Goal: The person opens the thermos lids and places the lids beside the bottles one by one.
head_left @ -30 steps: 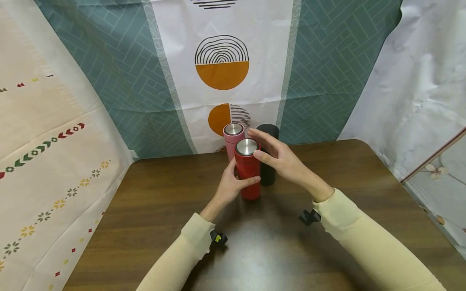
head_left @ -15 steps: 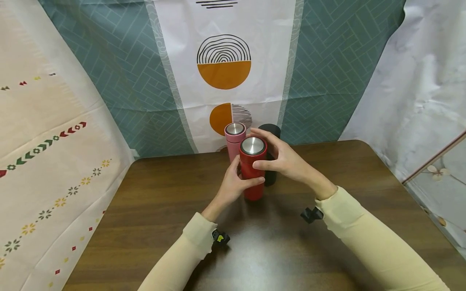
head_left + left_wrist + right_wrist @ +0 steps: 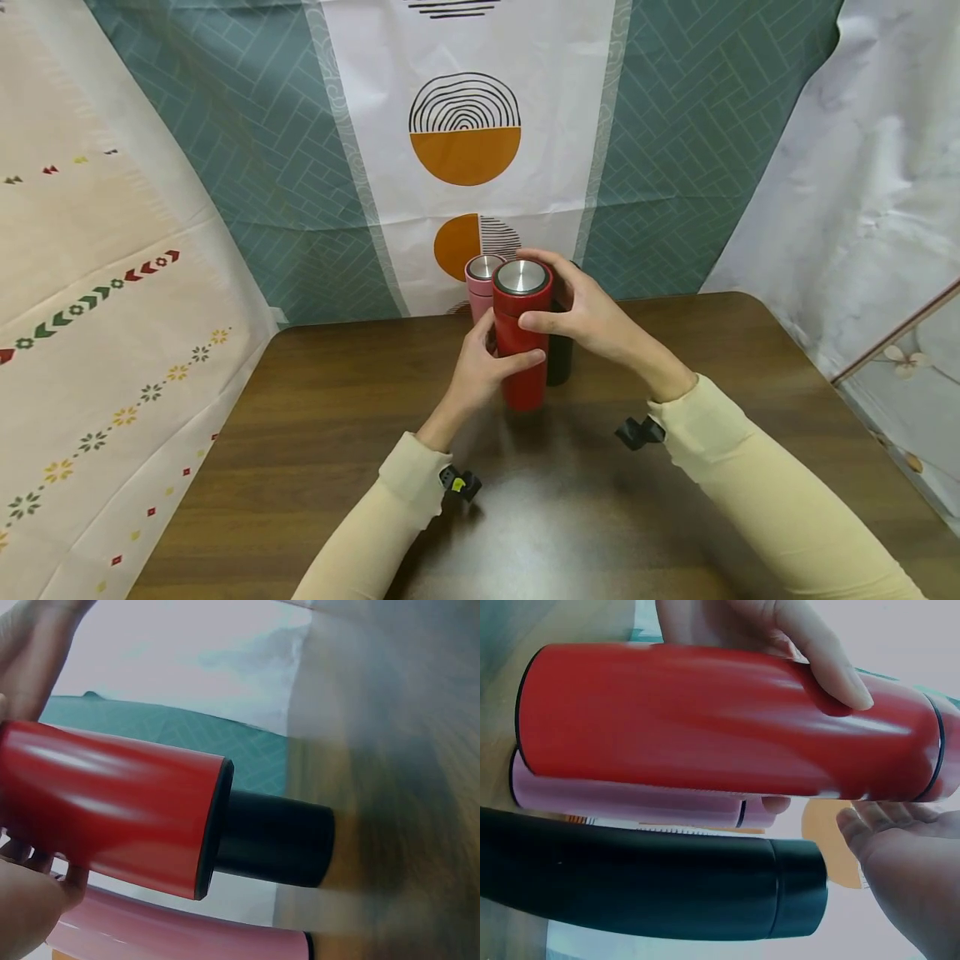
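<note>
A red thermos bottle with a steel-topped lid is held upright between both hands. In the left wrist view its dark base hangs above the tabletop. My left hand grips the body from the left, thumb across the front. Higher up, my right hand holds it from the right, thumb on the front and fingers reaching behind the lid. Directly behind stands a pink thermos, partly covered by the red one. A black thermos stands behind to the right, mostly hidden by my right hand in the head view.
The brown wooden table extends around the bottles. A patterned teal and white cloth hangs along its back edge, close behind them. Light cloths also hang at the left and the right.
My right hand has closed in from beside the lid to hold the red thermos. The bottle has shifted slightly right and risen a little, with my left hand still gripping it.
</note>
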The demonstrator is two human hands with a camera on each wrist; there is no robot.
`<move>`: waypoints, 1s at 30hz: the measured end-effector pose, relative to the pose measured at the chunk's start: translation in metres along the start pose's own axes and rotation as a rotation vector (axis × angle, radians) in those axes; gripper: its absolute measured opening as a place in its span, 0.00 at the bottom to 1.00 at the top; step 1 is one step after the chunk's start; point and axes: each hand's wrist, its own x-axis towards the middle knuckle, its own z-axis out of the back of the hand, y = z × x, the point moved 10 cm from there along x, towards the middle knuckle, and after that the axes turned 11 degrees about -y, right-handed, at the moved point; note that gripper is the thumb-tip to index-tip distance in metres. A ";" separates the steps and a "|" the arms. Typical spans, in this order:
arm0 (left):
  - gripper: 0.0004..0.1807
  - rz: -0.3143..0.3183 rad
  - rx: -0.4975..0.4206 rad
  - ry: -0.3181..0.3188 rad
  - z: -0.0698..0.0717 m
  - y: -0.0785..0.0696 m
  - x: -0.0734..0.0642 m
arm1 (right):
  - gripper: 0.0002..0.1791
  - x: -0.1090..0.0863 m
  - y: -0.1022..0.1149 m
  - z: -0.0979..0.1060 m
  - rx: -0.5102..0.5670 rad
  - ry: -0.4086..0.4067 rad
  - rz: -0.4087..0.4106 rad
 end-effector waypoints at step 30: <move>0.32 -0.013 0.021 -0.050 0.006 -0.007 0.004 | 0.34 0.010 0.006 0.003 -0.059 -0.132 0.000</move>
